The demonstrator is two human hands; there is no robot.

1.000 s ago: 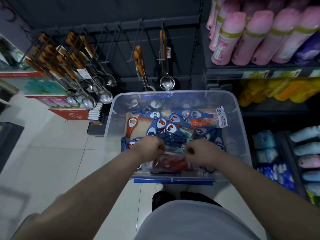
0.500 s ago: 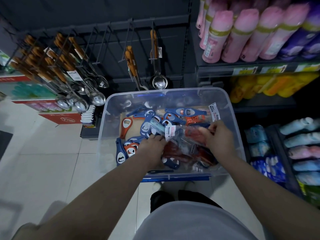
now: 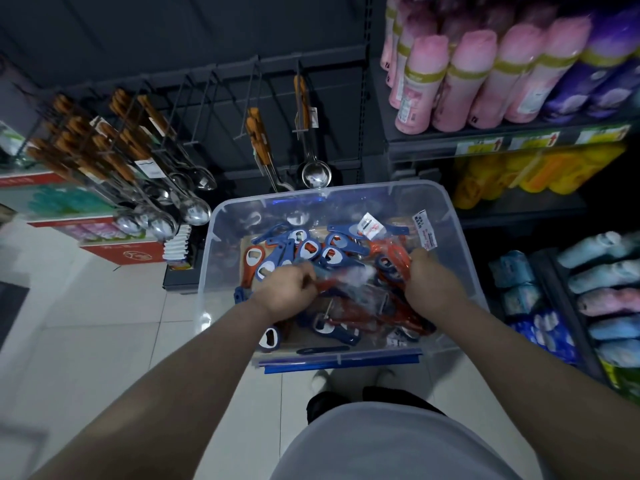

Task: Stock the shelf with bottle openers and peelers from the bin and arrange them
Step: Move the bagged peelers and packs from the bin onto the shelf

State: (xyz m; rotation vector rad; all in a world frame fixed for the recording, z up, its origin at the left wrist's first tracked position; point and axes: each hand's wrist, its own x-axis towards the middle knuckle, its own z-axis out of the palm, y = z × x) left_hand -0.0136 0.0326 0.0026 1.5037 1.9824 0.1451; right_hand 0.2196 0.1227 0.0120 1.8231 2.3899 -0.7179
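Since a second ago the two hands have drawn apart. They were knuckle to knuckle over the near end of the clear plastic storage bin [image 3: 462, 237]. Now the right hand [image 3: 433, 284] sits at the bin's right side and the left hand [image 3: 287, 294] near its middle, with a clear plastic packet of peelers [image 3: 346, 274] stretched between them. The view has also swung a little to the left.

The fingers [image 3: 306, 277] of the left hand are curled and pinch the left end of the packet. The right hand's fingers are clenched round its right end, together with a bunch of orange-red pieces in clear wrap; blur hides what these are. A white printed tag [image 3: 425, 233] stands up just above the right hand.

The bin stands on the pale tiled floor [image 3: 104, 323] in front of a dark shelf rack [image 3: 346, 98]. Blue plastic bottle openers [image 3: 334, 252] with steel mouths lie heaped in its far half, with one orange plastic bottle opener [image 3: 252, 261] at their left edge. Loose red peelers [image 3: 360, 317] and more openers lie on the bottom under the packet.

On the rack, wooden-handled steel spoons [image 3: 187, 209] hang from wire hooks [image 3: 207, 98] at the left. One wooden-handled steel ladle [image 3: 314, 173] hangs just beyond the bin's far wall. Pink wrapped rolls [image 3: 460, 81] fill the shelf at upper right.
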